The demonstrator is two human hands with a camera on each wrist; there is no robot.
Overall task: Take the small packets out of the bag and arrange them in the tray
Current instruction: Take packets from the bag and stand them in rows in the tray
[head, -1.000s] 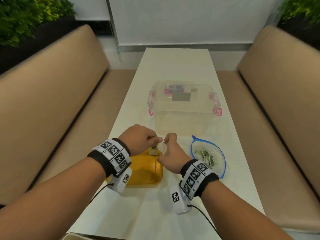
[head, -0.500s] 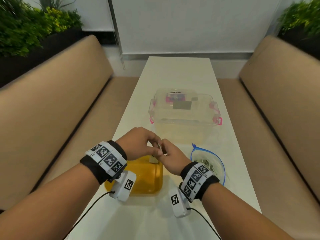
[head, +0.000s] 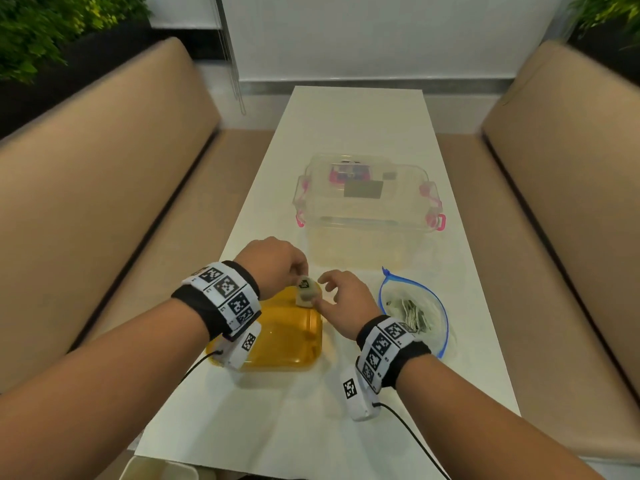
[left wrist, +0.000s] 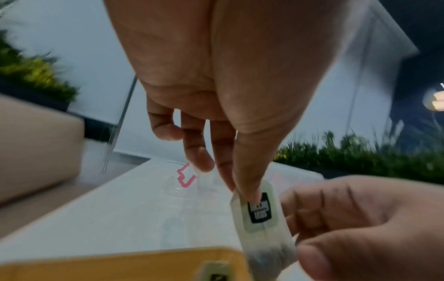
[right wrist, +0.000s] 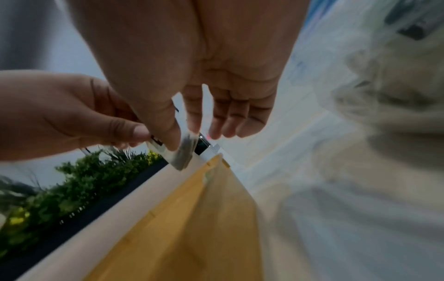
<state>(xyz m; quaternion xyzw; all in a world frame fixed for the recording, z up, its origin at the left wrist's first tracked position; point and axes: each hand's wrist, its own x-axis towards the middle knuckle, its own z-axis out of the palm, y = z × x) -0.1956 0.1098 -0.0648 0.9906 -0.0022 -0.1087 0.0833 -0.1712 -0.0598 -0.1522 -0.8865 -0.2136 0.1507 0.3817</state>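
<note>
My left hand (head: 300, 277) pinches the top of a small pale packet (head: 306, 292) with a black label, holding it upright over the far right corner of the yellow tray (head: 277, 344). In the left wrist view its thumb and forefinger (left wrist: 242, 187) clamp the packet (left wrist: 261, 214) just above the label. My right hand (head: 327, 294) is beside it, thumb against the packet's lower edge, fingers spread loosely. Another packet (left wrist: 216, 274) lies in the tray (left wrist: 108, 266) below. The clear bag (head: 415, 306) with a blue zip lies to the right, several packets inside.
A clear lidded box (head: 367, 209) with pink latches stands just behind the tray and bag on the narrow white table (head: 346, 116). Tan benches (head: 104, 202) run along both sides. The near table edge is close to my forearms.
Both hands were pinching the packet together above the tray's far corner. Now my right hand's fingers have spread away from it and my left hand holds it by the top.
</note>
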